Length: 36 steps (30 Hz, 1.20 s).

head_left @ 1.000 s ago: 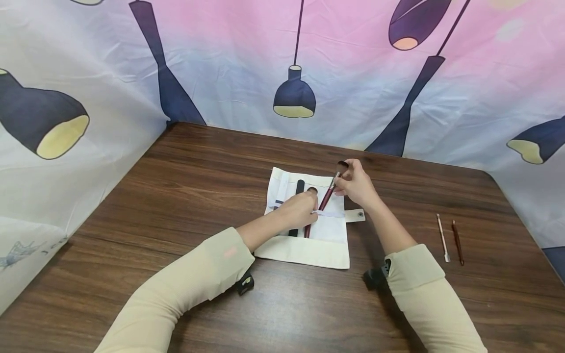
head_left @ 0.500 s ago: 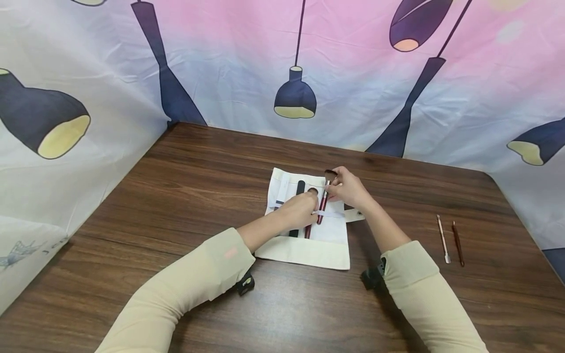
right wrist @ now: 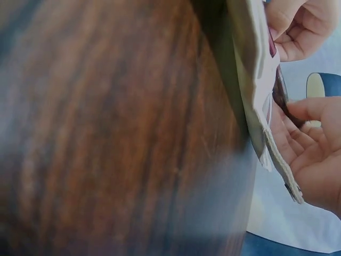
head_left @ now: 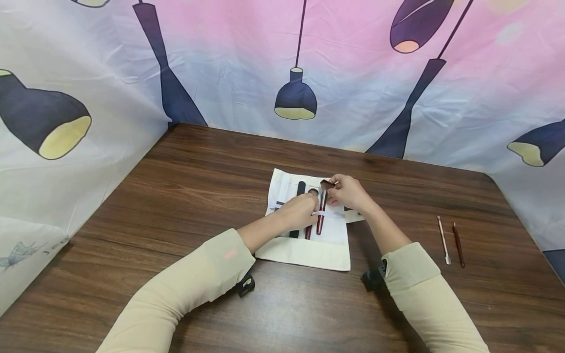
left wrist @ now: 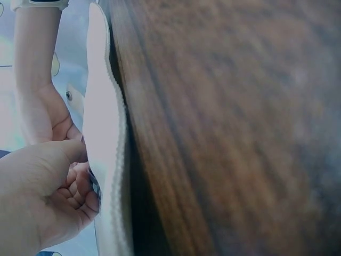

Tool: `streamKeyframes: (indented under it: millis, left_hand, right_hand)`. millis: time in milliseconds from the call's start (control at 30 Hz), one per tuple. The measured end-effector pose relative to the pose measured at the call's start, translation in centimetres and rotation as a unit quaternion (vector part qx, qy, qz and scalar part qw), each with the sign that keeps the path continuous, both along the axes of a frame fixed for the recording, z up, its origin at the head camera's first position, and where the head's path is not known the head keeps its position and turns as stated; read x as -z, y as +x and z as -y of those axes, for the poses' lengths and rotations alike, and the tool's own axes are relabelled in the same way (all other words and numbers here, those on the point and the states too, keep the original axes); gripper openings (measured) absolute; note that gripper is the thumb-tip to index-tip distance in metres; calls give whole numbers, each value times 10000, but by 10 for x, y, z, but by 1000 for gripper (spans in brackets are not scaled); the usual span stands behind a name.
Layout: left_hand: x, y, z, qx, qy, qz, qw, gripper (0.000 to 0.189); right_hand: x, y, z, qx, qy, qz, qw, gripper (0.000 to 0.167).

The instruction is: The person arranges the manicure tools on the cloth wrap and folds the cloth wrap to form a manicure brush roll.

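A white cloth roll-up pouch (head_left: 304, 255) lies unrolled on the table, with an elastic band (head_left: 336, 214) across its middle. My left hand (head_left: 296, 212) pinches the band at the pouch's centre; its fingertips are partly hidden. In my right hand (head_left: 348, 192) is a makeup brush (head_left: 320, 221), gripped near its dark bristle head, its red handle passing under the band. Just left of it, a second makeup brush (head_left: 313, 191) is tucked in, mostly behind the left hand. Further left are a black nail-file-like strip (head_left: 301, 188) and a white strip (head_left: 284, 189).
To the right on the wooden table (head_left: 212, 304) lie a slim metallic tool with a flat tip (head_left: 443, 240) and a thin reddish-brown tool (head_left: 458, 245). A snap strap (head_left: 354, 216) sticks out from the pouch's right side. Printed cloth (head_left: 238, 73) walls the table's back.
My right hand has moved left and toward me, sliding the makeup brush's handle down under the elastic band and standing it straighter. The left hand has stayed in place.
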State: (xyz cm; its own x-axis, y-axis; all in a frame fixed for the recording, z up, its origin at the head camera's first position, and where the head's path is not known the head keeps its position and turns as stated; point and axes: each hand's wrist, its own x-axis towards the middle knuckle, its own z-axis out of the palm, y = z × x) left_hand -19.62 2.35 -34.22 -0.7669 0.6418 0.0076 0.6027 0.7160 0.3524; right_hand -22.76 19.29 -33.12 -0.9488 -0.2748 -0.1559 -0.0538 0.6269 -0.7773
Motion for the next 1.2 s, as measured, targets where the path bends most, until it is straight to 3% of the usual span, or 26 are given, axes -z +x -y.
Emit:
streamKeyframes:
  millis: [233, 467, 767, 967, 1200]
  left_hand:
    - [-1, 1, 0, -22, 45, 13, 10000, 15]
    - [0, 1, 0, -34, 3, 65, 10000, 11]
    - [-2, 1, -1, -69, -49, 13, 10000, 7]
    - [-2, 2, -1, -27, 59, -5, 10000, 5]
    - [-1, 3, 0, 87, 130, -21, 9999, 6]
  right_hand:
    - [3, 2, 1, -220, 236, -166, 9993, 11]
    - [1, 4, 2, -294, 535, -273, 9978, 11]
    - [-9, 7, -6, -503, 646, 115, 9966, 23]
    - [-27, 19, -40, -273, 907, -343, 9949, 28]
    - [-43, 47, -106, 19, 1823, -989, 9783, 31]
